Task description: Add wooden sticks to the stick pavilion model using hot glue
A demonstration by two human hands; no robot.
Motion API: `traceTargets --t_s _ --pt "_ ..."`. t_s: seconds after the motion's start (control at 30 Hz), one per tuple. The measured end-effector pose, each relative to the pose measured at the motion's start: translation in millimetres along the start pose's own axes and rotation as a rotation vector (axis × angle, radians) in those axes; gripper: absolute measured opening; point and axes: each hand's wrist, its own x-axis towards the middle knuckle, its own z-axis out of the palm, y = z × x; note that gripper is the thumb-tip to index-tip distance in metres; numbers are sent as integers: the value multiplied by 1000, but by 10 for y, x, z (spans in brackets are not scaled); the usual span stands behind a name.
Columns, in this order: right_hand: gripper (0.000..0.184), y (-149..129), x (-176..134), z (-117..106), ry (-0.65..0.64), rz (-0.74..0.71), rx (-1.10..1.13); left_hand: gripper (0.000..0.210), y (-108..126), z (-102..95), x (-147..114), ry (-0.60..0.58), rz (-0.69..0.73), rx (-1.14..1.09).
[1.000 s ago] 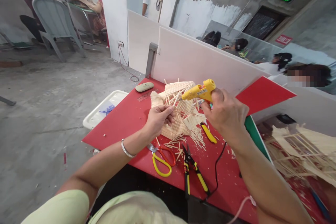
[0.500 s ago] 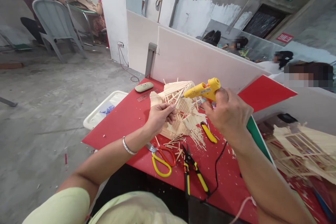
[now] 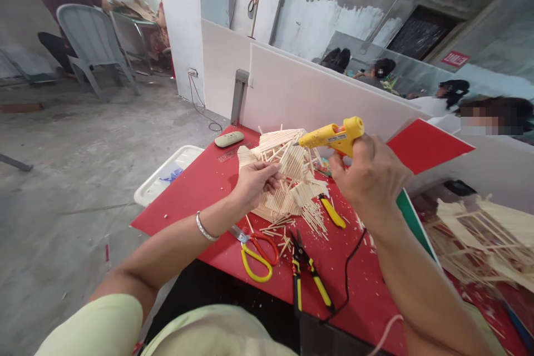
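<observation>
My right hand point(image 3: 371, 175) is wrapped round a yellow hot glue gun point(image 3: 331, 136), its nozzle pointing left above a model built of thin wooden sticks point(image 3: 298, 164). At the model's near left side, the fingertips of my left hand point(image 3: 256, 181) are pinched on what looks like a wooden stick point(image 3: 286, 154), which blends with the sticks behind it. Loose cut sticks point(image 3: 315, 219) lie in front of the model. Nearby are yellow-handled pliers point(image 3: 332, 212), scissors with red and yellow handles point(image 3: 256, 258), and black-and-yellow cutters point(image 3: 306, 272).
A glasses case point(image 3: 229, 139) lies at the far left of the red table point(image 3: 179, 200). The gun's black cord point(image 3: 347, 272) runs down the right side. Behind stands a white partition point(image 3: 317, 94). Another stick model point(image 3: 479, 239) is at right; several people sit beyond.
My right hand has drawn the glue gun a little right and slightly up, so its nozzle has moved from the left fingertips. My left hand stays almost in place.
</observation>
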Motion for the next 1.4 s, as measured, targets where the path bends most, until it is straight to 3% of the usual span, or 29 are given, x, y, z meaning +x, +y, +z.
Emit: traceTargets --t_s 0.53,1.0,1.4 --pt "31 -72 76 19 -32 19 15 23 90 -45 13 -48 -74 47" --pt "32 -67 70 11 -46 -6 -7 14 150 2 10 -1 -145 7" --pt "30 -69 60 27 -25 -17 -36 17 125 -28 8 -23 -114 38"
